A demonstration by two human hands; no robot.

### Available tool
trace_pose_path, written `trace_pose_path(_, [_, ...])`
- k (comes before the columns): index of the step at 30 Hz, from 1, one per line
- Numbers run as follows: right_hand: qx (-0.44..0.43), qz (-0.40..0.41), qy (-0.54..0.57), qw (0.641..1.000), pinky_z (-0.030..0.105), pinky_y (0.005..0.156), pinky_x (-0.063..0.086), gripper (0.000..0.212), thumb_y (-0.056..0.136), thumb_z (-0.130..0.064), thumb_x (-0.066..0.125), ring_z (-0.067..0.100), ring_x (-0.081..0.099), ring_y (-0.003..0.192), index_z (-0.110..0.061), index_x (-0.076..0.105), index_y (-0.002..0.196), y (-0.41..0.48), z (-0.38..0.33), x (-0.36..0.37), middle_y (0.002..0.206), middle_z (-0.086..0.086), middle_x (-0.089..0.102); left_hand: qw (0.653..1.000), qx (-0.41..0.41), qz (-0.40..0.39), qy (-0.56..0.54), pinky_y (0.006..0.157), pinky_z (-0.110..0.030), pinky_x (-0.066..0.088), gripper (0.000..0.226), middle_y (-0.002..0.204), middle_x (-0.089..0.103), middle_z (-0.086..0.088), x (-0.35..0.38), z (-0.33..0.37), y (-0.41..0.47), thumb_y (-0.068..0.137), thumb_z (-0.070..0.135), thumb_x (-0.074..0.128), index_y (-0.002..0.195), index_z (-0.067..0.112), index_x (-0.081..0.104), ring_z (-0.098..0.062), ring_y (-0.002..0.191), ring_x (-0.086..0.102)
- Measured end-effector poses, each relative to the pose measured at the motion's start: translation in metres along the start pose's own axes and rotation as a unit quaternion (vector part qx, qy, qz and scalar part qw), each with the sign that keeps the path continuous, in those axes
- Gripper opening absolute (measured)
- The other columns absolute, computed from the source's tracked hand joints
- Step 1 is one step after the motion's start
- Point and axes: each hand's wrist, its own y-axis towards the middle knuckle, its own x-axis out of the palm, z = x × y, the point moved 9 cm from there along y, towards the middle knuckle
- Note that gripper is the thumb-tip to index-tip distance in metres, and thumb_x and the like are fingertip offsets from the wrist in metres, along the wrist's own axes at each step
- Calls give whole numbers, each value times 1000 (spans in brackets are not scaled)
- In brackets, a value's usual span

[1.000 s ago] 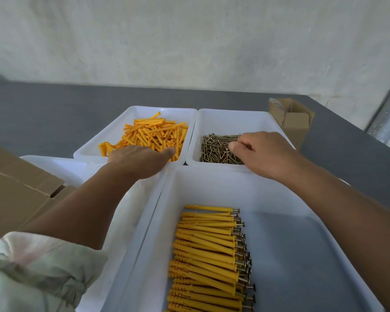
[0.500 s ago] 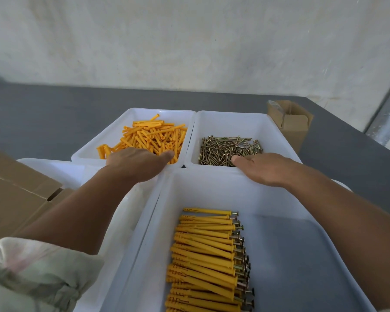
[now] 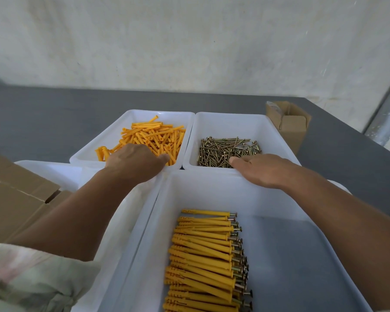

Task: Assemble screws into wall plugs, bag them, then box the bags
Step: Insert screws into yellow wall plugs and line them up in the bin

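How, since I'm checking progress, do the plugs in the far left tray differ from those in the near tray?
The far tray plugs lie in a jumbled heap; the near tray plugs lie in a neat row. The far ones are bare; the near ones carry screws. Both are orange-yellow plastic.

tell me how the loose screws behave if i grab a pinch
The screws lie crisscrossed in a heap, so a pinch will probably drag extras along. Thin metal, they look stiff and likely slippery. Round shanks may roll on the smooth tray.
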Motion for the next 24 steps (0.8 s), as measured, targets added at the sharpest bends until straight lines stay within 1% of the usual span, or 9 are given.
trace_pose_path(6, [-10,17,7,1000,42,100,36,59,99,-63,10,27,42,134,-42,46,141,-3,-3,-2,148,2,47,999,30,-21,2,65,-32,36,58,70,53,-5,-2,6,-2,95,56,37,61,12,52,-15,65,46])
trace_pose_path(10, [-9,40,-2,999,40,92,39,62,99,-63,10,27,48,125,-37,53,136,-5,-4,-5,140,4,54,998,36,-40,-21,60,-30,36,47,80,59,-3,-5,10,-7,95,49,40,78,13,65,-13,71,49])
trace_pose_path(12, [-13,49,-1,999,38,86,41,62,99,-62,12,25,52,111,-34,60,127,-7,-6,-7,126,4,59,997,47,-47,-28,63,-29,38,41,86,61,-4,-10,14,-12,94,43,41,87,13,68,-16,77,52])
trace_pose_path(14, [-22,55,3,998,36,80,41,58,100,-61,13,22,53,98,-33,65,100,-8,-7,-7,100,-2,60,996,67,-56,-11,65,-30,38,37,84,60,-4,-13,22,-16,95,35,39,88,10,65,-20,81,53])
trace_pose_path(15, [-26,62,7,998,35,76,41,54,100,-59,15,21,54,94,-33,60,84,-9,-8,-8,88,-5,57,996,72,-52,-6,67,-30,38,36,82,59,-3,-14,25,-18,95,34,39,87,9,63,-21,81,54])
trace_pose_path(17, [-31,84,23,996,31,65,37,49,101,-56,22,17,54,80,-30,47,68,-9,-8,-11,77,-5,52,997,57,-45,-24,69,-32,40,34,76,55,-1,-17,26,-20,94,36,40,87,11,62,-22,80,53])
trace_pose_path(19, [-37,103,36,993,30,58,33,48,102,-51,28,14,50,70,-26,45,65,-10,-9,-15,72,-3,52,997,53,-46,-30,71,-34,42,35,83,59,-4,-19,27,-22,94,34,41,94,9,66,-23,82,54])
trace_pose_path(22, [-47,116,45,991,30,55,31,45,102,-42,35,14,47,67,-20,47,64,-11,-10,-20,70,-1,51,996,61,-52,-36,81,-37,50,34,103,67,-9,-21,30,-24,94,27,42,104,10,69,-27,94,60])
trace_pose_path(24, [-52,121,55,990,30,54,30,42,101,-37,40,13,46,64,-16,48,64,-12,-11,-23,68,-1,51,995,76,-57,-40,82,-33,51,33,109,67,-6,-24,34,-25,94,22,42,109,13,70,-25,99,60])
